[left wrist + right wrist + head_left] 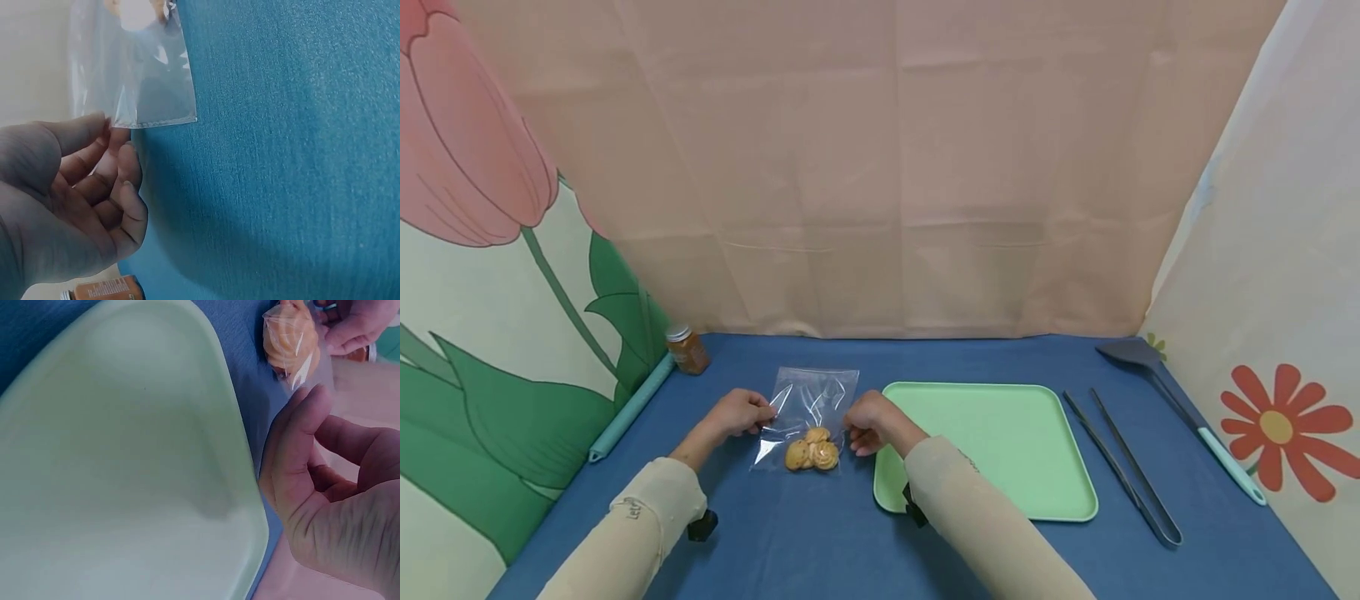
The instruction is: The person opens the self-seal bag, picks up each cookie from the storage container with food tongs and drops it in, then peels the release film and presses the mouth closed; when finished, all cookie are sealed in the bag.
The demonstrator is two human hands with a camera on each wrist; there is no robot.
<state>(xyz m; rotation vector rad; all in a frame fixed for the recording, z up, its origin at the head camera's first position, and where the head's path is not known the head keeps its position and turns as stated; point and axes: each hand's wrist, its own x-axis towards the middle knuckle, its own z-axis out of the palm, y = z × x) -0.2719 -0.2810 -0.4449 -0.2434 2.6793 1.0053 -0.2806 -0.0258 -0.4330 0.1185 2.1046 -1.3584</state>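
Note:
A clear plastic bag with golden-brown cookies at its bottom is between my two hands. My left hand pinches the bag's left edge between thumb and forefinger; in the left wrist view the other fingers of this hand are loosely curled. At the bag's right edge, my right hand holds the plastic with bent fingers. The right wrist view has this hand beside the tray, its fingertips at the bag, near a swirled cookie. The exact grip there is partly hidden.
A light green tray lies right of the bag, under my right forearm. Farther right are metal tongs and a dark spatula with a pale handle. At the back left, a lidded jar stands by a teal roll.

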